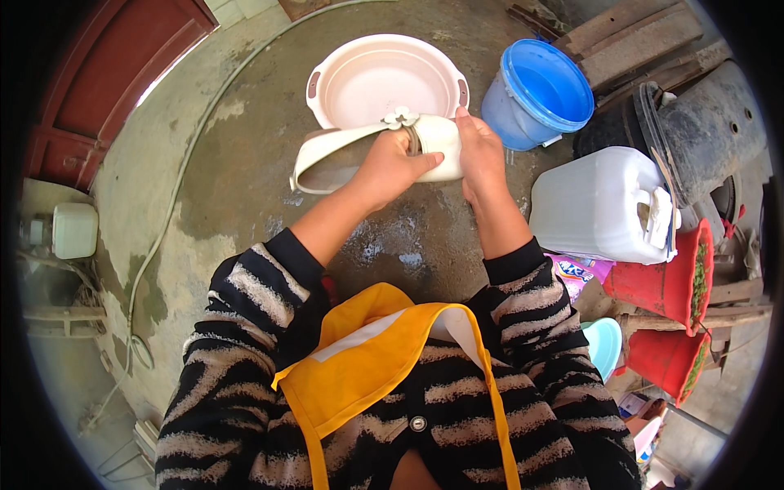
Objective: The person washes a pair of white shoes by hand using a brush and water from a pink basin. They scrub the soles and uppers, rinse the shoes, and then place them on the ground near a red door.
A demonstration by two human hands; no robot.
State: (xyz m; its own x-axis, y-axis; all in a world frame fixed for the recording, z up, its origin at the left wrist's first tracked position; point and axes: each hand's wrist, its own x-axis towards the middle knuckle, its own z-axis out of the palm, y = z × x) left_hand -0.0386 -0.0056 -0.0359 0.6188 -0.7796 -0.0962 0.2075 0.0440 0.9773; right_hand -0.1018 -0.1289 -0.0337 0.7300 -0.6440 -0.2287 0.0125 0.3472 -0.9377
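A white shoe with a flower ornament (436, 138) is held up in both hands over the wet concrete floor. My left hand (395, 162) grips it near the opening, its fingers partly inside and hidden, thumb along the side. My right hand (481, 147) is closed around the toe end at the right. The heel end points left. Just beyond the shoe stands a pale pink plastic basin (389, 79) with two brown-marked handles; the shoe overlaps its near rim. To the basin's right is a blue plastic bucket (514, 113).
At right stand a white plastic jerrycan (582, 205), a purple packet (576, 272), red planters (658, 285), a turquoise basin (603, 346), a black barrel (713, 131) and wooden planks (640, 40). A hose (177, 184) curves along the left; a red door (110, 73) is beyond.
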